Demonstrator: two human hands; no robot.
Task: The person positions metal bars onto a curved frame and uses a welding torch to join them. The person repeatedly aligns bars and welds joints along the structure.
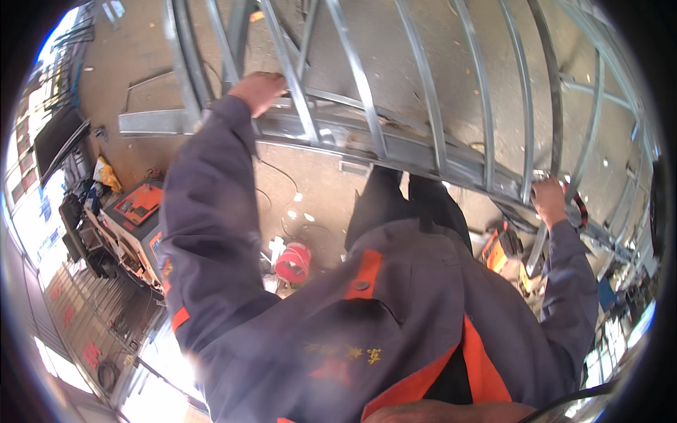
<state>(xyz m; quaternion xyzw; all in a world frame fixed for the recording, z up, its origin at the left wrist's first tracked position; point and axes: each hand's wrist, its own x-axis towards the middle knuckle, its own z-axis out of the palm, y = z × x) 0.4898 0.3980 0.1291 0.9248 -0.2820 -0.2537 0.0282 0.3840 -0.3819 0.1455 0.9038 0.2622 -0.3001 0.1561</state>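
A welded grey metal frame (409, 151) stretches across in front of me, its long near rail carrying several upright bars. My left hand (259, 92) is closed on the frame near its left end, beside one of the bars; the fingertips are partly hidden. Further right, my right hand (549, 200) grips the near rail close to the foot of another bar. Both arms are spread wide, and the rail passes just in front of my legs.
An orange and grey machine (138, 204) stands on the floor at the left. A red ring-shaped roll (293, 263) lies near my left side, with thin cables (283, 173) beyond it. An orange and black object (497, 247) sits below the rail at the right.
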